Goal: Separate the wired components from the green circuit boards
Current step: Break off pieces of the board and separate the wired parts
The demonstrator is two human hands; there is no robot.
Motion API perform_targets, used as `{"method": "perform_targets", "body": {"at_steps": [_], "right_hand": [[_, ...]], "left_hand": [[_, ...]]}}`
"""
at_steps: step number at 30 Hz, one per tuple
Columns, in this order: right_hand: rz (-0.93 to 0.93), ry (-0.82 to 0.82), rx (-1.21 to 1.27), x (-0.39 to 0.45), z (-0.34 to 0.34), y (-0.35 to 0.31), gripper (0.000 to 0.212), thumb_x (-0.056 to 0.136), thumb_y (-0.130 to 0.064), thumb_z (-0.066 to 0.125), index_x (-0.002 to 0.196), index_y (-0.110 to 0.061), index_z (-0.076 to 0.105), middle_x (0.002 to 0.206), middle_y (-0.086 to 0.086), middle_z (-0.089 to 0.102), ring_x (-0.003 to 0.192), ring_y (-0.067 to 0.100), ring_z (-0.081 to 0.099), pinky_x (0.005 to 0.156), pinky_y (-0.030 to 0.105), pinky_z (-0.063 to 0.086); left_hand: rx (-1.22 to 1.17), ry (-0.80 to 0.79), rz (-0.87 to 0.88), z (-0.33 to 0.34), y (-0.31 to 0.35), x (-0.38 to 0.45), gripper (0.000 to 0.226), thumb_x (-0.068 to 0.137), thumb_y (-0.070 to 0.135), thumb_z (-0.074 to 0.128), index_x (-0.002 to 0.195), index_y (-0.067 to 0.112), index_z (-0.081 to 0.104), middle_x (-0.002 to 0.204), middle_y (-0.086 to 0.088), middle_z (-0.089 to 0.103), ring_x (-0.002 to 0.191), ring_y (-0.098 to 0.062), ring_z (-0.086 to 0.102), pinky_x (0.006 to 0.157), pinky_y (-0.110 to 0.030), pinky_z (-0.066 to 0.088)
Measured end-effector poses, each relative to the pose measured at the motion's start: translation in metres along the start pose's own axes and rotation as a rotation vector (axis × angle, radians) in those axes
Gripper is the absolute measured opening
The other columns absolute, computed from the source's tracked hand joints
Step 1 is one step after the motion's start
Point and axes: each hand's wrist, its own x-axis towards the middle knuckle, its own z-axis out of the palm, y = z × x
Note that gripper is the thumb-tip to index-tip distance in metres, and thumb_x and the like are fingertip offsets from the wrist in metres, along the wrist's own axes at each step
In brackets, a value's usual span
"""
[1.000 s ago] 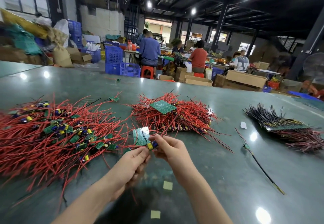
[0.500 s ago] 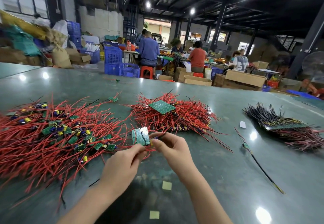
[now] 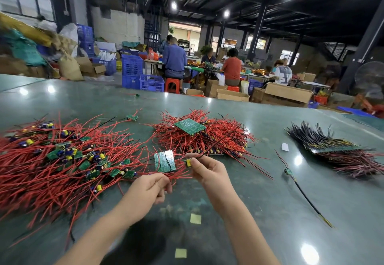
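Right, both forearms run off the bottom edge, and the left hand shows mostly its back, fingers curled around red wires at the lower edge of a small green circuit board held upright above the worktop; exactly how the fingertips grip is hidden. The right hand, just beside it, pinches a small yellow-topped wired component, its red and black leads trailing up and away. Three heaps lie on the worktop: a wide red-wire spread at left, cut off by the frame edge, its little boards and capacitors too many and too blurred to count; a middle mound with one green board on top; a dark-wired bundle at right, also clipped. One stray piece with black wires lies between. Two pale yellow squares sit near the forearms. Far back, seated workers are blurred.
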Motion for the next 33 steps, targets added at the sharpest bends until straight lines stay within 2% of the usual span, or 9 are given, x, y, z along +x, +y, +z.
{"method": "perform_targets", "body": {"at_steps": [2, 6, 10, 13, 17, 20, 24, 29, 33], "right_hand": [[-0.009, 0.022, 0.007, 0.0, 0.0, 0.0, 0.019, 0.09, -0.004, 0.056, 0.088, -0.015, 0.071, 0.082, 0.009, 0.062, 0.08, 0.023, 0.052, 0.081, 0.035, 0.045], [-0.051, 0.107, -0.037, 0.003, -0.006, 0.003, 0.022, 0.091, -0.003, 0.056, 0.086, -0.018, 0.071, 0.065, -0.011, 0.062, 0.061, 0.002, 0.051, 0.064, 0.014, 0.046], [-0.067, 0.159, 0.026, 0.004, -0.007, 0.006, 0.021, 0.091, -0.004, 0.055, 0.087, -0.017, 0.071, 0.069, -0.009, 0.063, 0.063, 0.002, 0.053, 0.065, 0.015, 0.045], [-0.066, 0.266, 0.118, 0.008, -0.015, 0.002, 0.022, 0.09, -0.001, 0.056, 0.086, -0.017, 0.07, 0.07, -0.009, 0.068, 0.064, 0.002, 0.057, 0.063, 0.013, 0.048], [-0.06, 0.266, 0.226, 0.009, -0.019, 0.001, 0.022, 0.091, -0.001, 0.054, 0.086, -0.015, 0.07, 0.069, -0.007, 0.067, 0.062, 0.003, 0.056, 0.062, 0.013, 0.048], [-0.058, 0.259, 0.195, 0.008, -0.017, 0.002, 0.022, 0.091, -0.002, 0.055, 0.085, -0.016, 0.071, 0.069, -0.007, 0.066, 0.061, 0.002, 0.055, 0.061, 0.013, 0.047], [-0.087, 0.161, -0.043, 0.007, -0.016, 0.004, 0.022, 0.091, -0.004, 0.056, 0.084, -0.018, 0.071, 0.064, -0.013, 0.065, 0.059, -0.003, 0.053, 0.061, 0.011, 0.045], [-0.105, 0.146, -0.138, 0.006, -0.017, 0.003, 0.019, 0.091, -0.005, 0.056, 0.087, -0.018, 0.07, 0.056, -0.015, 0.058, 0.056, -0.002, 0.049, 0.062, 0.011, 0.043], [-0.086, 0.158, -0.163, 0.004, -0.014, 0.001, 0.021, 0.089, -0.004, 0.059, 0.085, -0.021, 0.07, 0.063, -0.015, 0.065, 0.063, -0.004, 0.056, 0.067, 0.013, 0.048]], "left_hand": [[-0.084, -0.042, -0.052, -0.002, 0.002, 0.0, 0.031, 0.099, 0.011, 0.042, 0.076, 0.004, 0.06, 0.041, 0.005, 0.044, 0.033, -0.002, 0.032, 0.039, -0.008, 0.027], [0.033, -0.035, -0.059, 0.0, 0.0, -0.003, 0.031, 0.099, 0.007, 0.042, 0.074, 0.011, 0.06, 0.043, 0.006, 0.047, 0.038, -0.003, 0.036, 0.044, -0.012, 0.03], [-0.312, -0.198, -0.268, -0.006, 0.004, -0.002, 0.028, 0.099, 0.018, 0.043, 0.081, 0.006, 0.061, 0.048, 0.004, 0.04, 0.036, -0.006, 0.022, 0.037, -0.013, 0.019], [-0.373, -0.262, -0.36, -0.012, 0.002, -0.003, 0.027, 0.098, 0.023, 0.044, 0.083, 0.007, 0.06, 0.05, 0.005, 0.035, 0.038, -0.006, 0.017, 0.039, -0.012, 0.016], [-0.577, -0.303, -0.427, -0.014, 0.002, -0.001, 0.021, 0.089, 0.028, 0.048, 0.075, 0.012, 0.052, 0.05, 0.006, 0.029, 0.034, -0.001, 0.014, 0.033, -0.009, 0.016], [-0.69, -0.204, -0.467, -0.016, 0.0, 0.003, 0.023, 0.093, 0.024, 0.044, 0.074, 0.013, 0.049, 0.047, 0.007, 0.028, 0.031, 0.0, 0.014, 0.031, -0.007, 0.015], [-0.721, -0.009, -0.467, -0.026, -0.003, 0.01, 0.029, 0.1, 0.023, 0.036, 0.074, 0.014, 0.045, 0.043, 0.009, 0.027, 0.027, 0.001, 0.014, 0.03, -0.006, 0.014], [-0.552, -0.011, -0.443, -0.033, -0.006, 0.009, 0.03, 0.101, 0.024, 0.037, 0.074, 0.014, 0.046, 0.044, 0.009, 0.03, 0.03, 0.0, 0.015, 0.032, -0.007, 0.014], [0.037, -0.016, -0.307, -0.035, -0.003, 0.006, 0.031, 0.1, 0.023, 0.043, 0.076, 0.016, 0.061, 0.05, 0.009, 0.053, 0.035, -0.004, 0.031, 0.038, -0.017, 0.025]]}}
